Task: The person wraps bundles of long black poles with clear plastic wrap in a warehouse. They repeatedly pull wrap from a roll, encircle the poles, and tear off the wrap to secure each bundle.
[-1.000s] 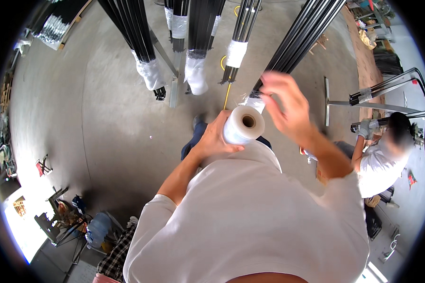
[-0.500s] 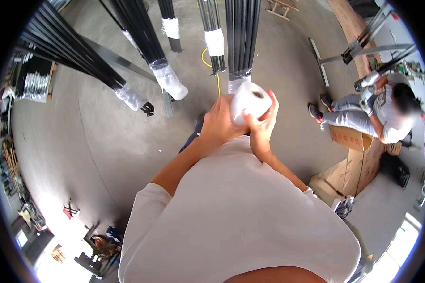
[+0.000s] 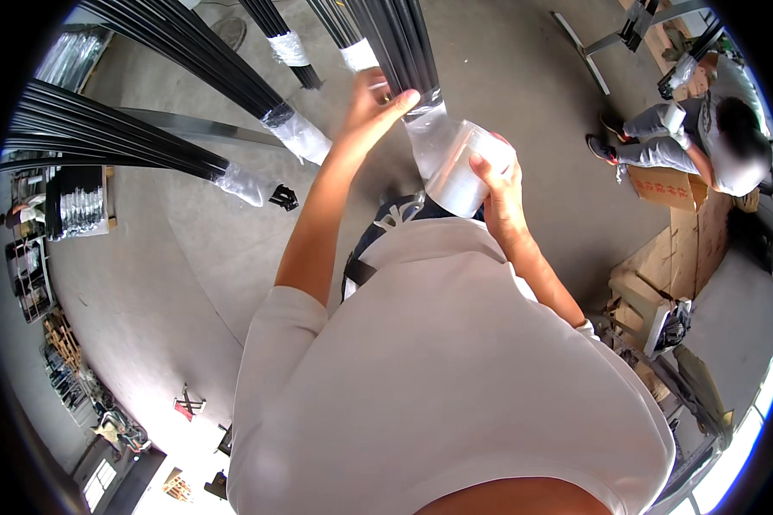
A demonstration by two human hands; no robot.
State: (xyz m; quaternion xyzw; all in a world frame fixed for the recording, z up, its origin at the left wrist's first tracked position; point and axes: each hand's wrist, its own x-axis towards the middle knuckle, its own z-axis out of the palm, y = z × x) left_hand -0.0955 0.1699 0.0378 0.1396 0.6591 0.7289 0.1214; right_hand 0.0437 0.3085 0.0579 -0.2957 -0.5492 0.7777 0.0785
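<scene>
My right hand [image 3: 505, 190] is closed round a roll of clear stretch film [image 3: 460, 180], thumb across its side. A sheet of film [image 3: 428, 137] reaches from the roll to the lower end of a bundle of black bars [image 3: 397, 47] in front of me. Film is wrapped round that end. My left hand [image 3: 372, 112] grips the bundle from its left side, its thumb across the front at the upper edge of the film. Its other fingers curl round the left side and are partly hidden.
More bundles of black bars [image 3: 202, 64] with film-wrapped ends [image 3: 299, 136] slant in from the left and far side. A grey metal beam [image 3: 197, 129] runs beneath them. At the right, a person [image 3: 704, 129] sits on a cardboard box [image 3: 666, 187] beside wooden boards [image 3: 661, 257].
My left hand has left the roll and gone forward to the bundle. The roll, now in my right hand alone, has tilted and sits close to the bundle's wrapped end. The view has shifted.
</scene>
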